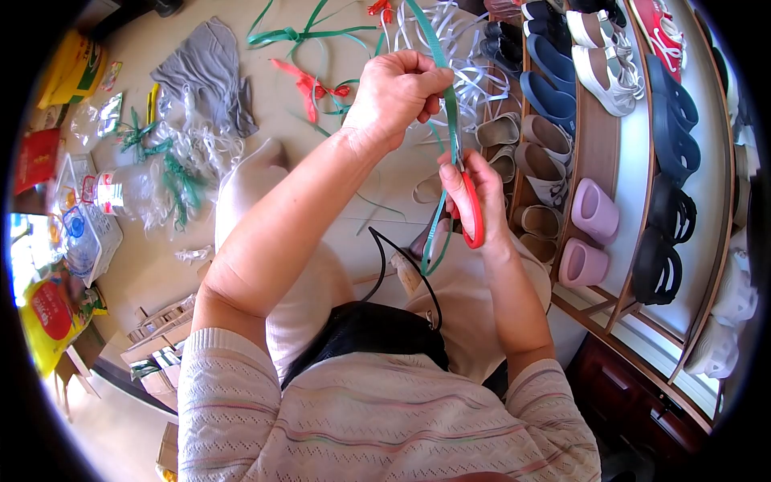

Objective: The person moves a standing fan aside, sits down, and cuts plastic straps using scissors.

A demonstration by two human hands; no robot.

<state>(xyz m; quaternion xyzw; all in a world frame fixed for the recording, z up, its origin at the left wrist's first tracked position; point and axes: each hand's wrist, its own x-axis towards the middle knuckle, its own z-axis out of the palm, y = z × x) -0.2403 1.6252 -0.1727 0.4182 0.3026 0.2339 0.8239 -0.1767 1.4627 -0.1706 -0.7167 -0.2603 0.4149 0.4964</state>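
My left hand (395,95) is closed, pinching a flat green plastic strap (430,36) between thumb and fingers. The strap runs up out of view above the hand, and a narrow length hangs down past my right hand. Red-handled scissors (474,215) are in my right hand (484,193), fingers wrapped round the handle. Their blades point up and lie against the strap just below my left hand. Whether the blades are apart is hard to make out.
Loose green straps (301,34), red ribbon (309,87) and white strips (458,40) litter the floor ahead. On the right stands a shoe rack with pink slippers (595,210). To the left lie a grey cloth (210,68), a clear bottle (132,193) and a white basket (104,245).
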